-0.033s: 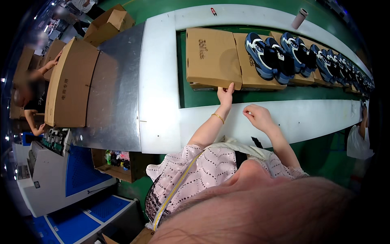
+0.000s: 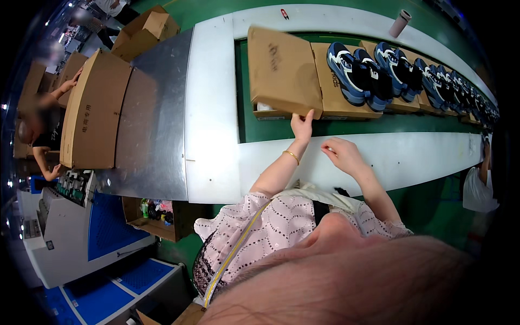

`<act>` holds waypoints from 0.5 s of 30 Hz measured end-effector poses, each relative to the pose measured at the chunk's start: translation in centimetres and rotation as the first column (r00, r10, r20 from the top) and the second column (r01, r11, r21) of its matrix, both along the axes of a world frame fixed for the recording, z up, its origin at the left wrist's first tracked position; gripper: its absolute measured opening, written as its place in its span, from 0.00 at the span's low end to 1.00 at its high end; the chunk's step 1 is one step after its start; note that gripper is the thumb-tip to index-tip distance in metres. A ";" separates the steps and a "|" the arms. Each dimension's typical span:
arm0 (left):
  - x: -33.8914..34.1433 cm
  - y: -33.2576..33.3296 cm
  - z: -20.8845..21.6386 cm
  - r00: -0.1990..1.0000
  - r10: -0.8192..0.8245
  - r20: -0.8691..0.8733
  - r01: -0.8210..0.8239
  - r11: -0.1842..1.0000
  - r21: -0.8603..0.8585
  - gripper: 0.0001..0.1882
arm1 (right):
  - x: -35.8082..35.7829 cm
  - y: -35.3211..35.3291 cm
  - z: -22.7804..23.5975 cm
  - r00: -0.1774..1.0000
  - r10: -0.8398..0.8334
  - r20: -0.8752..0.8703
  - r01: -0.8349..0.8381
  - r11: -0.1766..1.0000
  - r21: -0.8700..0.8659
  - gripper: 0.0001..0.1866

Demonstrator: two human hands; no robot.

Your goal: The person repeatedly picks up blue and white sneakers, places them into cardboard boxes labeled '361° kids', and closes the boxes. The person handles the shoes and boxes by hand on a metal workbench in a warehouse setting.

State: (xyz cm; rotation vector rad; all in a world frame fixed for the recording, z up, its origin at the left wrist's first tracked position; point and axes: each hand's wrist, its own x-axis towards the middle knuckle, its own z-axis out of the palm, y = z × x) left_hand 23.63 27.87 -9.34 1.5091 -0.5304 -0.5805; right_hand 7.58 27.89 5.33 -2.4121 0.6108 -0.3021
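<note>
Both hands of the worker in a pink patterned top reached up from the lower centre of the frame toward a green conveyor belt (image 2: 244, 108). Her left hand (image 2: 301, 124), a gold bangle (image 2: 291, 156) on its wrist, gripped the near corner of a brown cardboard shoebox lid (image 2: 281, 70), which sat tilted over the open shoebox (image 2: 269, 114) beneath it, just above centre. Her right hand (image 2: 341, 154) rested on the white rail (image 2: 411, 154) below the belt, fingers loosely curled; whether it held anything small could not be told. To the right of the lid, a pair of blue and black sneakers (image 2: 360, 76) lay on top of a second shoebox (image 2: 336, 92), with further pairs (image 2: 433, 81) lined up along the belt toward the upper right edge. A cardboard tube (image 2: 401, 23) stood on the far rail at upper right. At the left of the frame, a large brown carton (image 2: 92, 114) lay on a metal table (image 2: 157, 135), where another person (image 2: 40, 135) had a hand on it. A blue and white machine (image 2: 81, 238) filled the lower left.
</note>
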 end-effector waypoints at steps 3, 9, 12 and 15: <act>-0.3 -1.7 4.6 0.642 -0.117 0.758 0.140 0.990 0.033 0.13 | 3.4 0.9 1.1 0.953 0.165 0.253 -0.162 0.986 -0.035 0.04; -1.0 -1.6 7.0 0.333 -0.443 0.832 0.478 0.840 0.256 0.31 | 15.2 -2.8 0.3 0.892 0.298 0.341 -0.231 0.947 -0.224 0.06; -1.1 1.9 3.6 0.384 -0.346 0.856 0.473 0.870 0.140 0.29 | 20.1 -7.6 -6.1 0.956 0.292 -0.043 -0.294 0.934 -0.201 0.06; 2.1 5.6 0.2 0.380 -0.595 0.708 0.383 0.798 0.465 0.20 | 20.1 -11.1 -11.1 0.795 0.332 -0.508 -0.517 0.808 -0.282 0.11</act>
